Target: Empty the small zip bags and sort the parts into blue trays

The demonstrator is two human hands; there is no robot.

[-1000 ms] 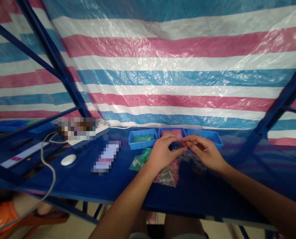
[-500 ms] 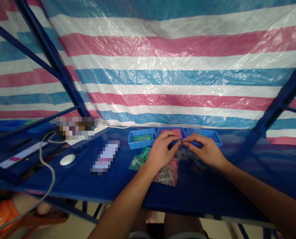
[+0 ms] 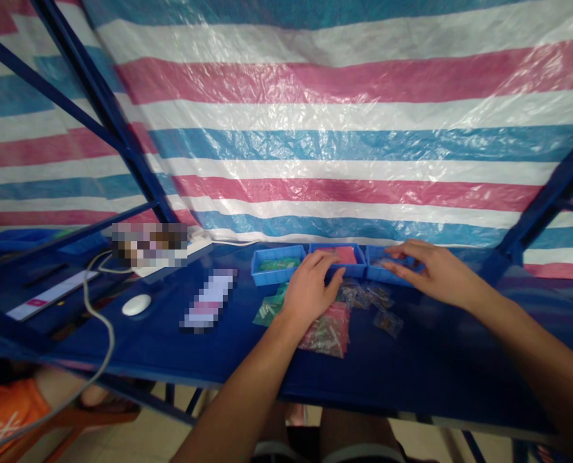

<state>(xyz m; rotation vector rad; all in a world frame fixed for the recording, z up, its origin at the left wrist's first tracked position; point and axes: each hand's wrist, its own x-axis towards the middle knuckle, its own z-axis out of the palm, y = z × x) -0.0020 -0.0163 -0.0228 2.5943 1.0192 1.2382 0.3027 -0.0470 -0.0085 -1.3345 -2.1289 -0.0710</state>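
Observation:
My left hand [image 3: 311, 283] hovers at the front of the middle blue bin [image 3: 364, 260], which has pink-red pieces in it. Its thumb stands apart from the fingers and nothing shows between them. My right hand [image 3: 433, 270] reaches over the right blue bin [image 3: 387, 274] with its fingers spread; they partly hide what lies inside. Small clear bags [image 3: 356, 294] with dark contents lie between my hands, and another small clear bag [image 3: 388, 323] is nearer me. Pink-red bags [image 3: 327, 334] and green bags [image 3: 267, 310] of small parts lie beside my left wrist.
The left blue bin [image 3: 275, 278] has green pieces in it. To the left are a blurred-out phone-like slab [image 3: 209, 301], a white mouse-like oval [image 3: 136, 305], a white cable [image 3: 87, 289] and a power strip [image 3: 197, 243]. A person in orange [image 3: 13, 411] is at the lower left.
My hands were together over the small clear bags, fingertips pinched. My right hand has moved right over the right bin and spread its fingers; my left thumb and fingers have parted.

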